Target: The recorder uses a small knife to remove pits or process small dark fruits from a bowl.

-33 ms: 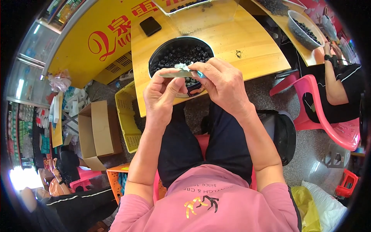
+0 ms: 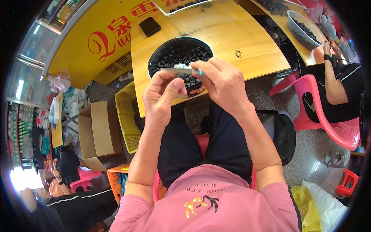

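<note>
Above a dark round bowl (image 2: 154, 62) of dark, round, bead-like pieces (image 2: 183, 56), both my hands are close together. My right hand (image 2: 222, 83) is closed around the teal handle of a small knife (image 2: 179, 71), whose blade points left and looks smeared by motion. My left hand (image 2: 161, 96) has its fingers curled beside the blade, the index finger near the tip and the thumb below. What its fingers hold, if anything, I cannot make out. Something white (image 2: 181, 66) shows just behind the blade.
The bowl stands on a wooden table (image 2: 247, 42). Behind it are a black phone-like slab (image 2: 150, 26) and a clear bin (image 2: 201, 19). A yellow crate (image 2: 129, 116) and cardboard box (image 2: 100, 131) stand left; a person sits on a pink chair (image 2: 317, 100) at right.
The knife blade has shifted up slightly and turned from sharp to blurred. Less of the white stuff shows behind it. My hands have barely moved.
</note>
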`<state>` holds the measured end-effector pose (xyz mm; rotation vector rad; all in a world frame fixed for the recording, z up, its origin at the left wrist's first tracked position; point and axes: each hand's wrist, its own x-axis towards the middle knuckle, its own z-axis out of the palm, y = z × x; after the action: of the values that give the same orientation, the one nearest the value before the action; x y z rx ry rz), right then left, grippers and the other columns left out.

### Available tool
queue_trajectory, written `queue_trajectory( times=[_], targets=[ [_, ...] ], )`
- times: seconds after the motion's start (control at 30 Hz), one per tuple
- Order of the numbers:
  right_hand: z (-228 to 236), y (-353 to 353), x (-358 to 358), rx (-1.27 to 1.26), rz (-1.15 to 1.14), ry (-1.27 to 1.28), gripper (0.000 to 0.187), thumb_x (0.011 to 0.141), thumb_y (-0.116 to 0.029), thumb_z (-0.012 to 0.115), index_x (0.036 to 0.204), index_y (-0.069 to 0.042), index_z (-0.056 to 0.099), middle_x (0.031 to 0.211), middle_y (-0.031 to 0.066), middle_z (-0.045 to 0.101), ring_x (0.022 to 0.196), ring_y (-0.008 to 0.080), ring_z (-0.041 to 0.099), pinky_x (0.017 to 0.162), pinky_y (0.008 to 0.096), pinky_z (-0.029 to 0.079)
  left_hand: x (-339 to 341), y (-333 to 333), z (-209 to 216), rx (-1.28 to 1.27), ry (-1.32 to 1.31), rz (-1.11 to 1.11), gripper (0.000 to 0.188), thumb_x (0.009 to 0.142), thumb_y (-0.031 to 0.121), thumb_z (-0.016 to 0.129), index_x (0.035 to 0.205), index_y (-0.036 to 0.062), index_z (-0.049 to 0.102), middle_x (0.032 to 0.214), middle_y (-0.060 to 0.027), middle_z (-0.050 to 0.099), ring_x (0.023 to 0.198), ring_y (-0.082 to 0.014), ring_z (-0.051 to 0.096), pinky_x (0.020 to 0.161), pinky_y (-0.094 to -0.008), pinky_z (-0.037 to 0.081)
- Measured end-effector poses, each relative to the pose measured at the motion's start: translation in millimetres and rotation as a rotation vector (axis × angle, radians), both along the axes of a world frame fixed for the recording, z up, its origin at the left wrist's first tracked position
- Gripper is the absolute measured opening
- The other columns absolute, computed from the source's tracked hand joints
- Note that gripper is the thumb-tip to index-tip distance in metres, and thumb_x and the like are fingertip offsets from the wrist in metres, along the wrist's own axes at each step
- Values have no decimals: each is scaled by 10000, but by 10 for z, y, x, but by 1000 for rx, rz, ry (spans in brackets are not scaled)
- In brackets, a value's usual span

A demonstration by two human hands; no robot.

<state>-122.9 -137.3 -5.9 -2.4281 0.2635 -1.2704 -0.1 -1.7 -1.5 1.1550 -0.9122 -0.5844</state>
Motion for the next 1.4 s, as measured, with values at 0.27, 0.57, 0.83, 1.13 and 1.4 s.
queue_trajectory(
  times=[0.27,0.57,0.83,1.13,1.4],
  targets=[
    [127,41,-105,377,131,-39,165,905,-117,641,1034,-15,643,832,75,631,729,137,608,643,263,482,-39,-29,20,25,23,68,170,904,44,626,1050,-41,605,828,-74,618,729,-125,587,707,-236,469],
    [117,133,-68,1222,479,-96,222,913,-194,659,1010,3,627,860,-7,605,784,57,564,723,195,466,-155,-81,89,9,-158,32,140,904,21,617,1029,-39,595,917,-38,579,773,-108,593,716,-223,489],
    [119,128,-82,1300,488,-118,195,921,-173,641,999,5,631,838,0,607,743,52,558,676,197,451,-155,-69,92,34,-113,2,147,907,39,618,1034,-32,601,900,-45,588,772,-111,595,723,-227,486],
    [93,81,-65,177,143,-16,157,868,-88,641,1008,-15,640,870,110,625,710,223,635,564,284,503,-73,-36,129,19,-80,3,170,933,90,605,1072,-6,585,928,-34,609,796,-102,590,745,-237,496],
    [87,90,-37,97,116,-37,188,830,-55,657,1017,-44,645,830,100,616,659,249,606,556,316,480,-40,-26,83,-28,-96,-18,172,929,87,607,1074,-3,587,954,-31,577,795,-107,577,739,-239,496]
  ],
)
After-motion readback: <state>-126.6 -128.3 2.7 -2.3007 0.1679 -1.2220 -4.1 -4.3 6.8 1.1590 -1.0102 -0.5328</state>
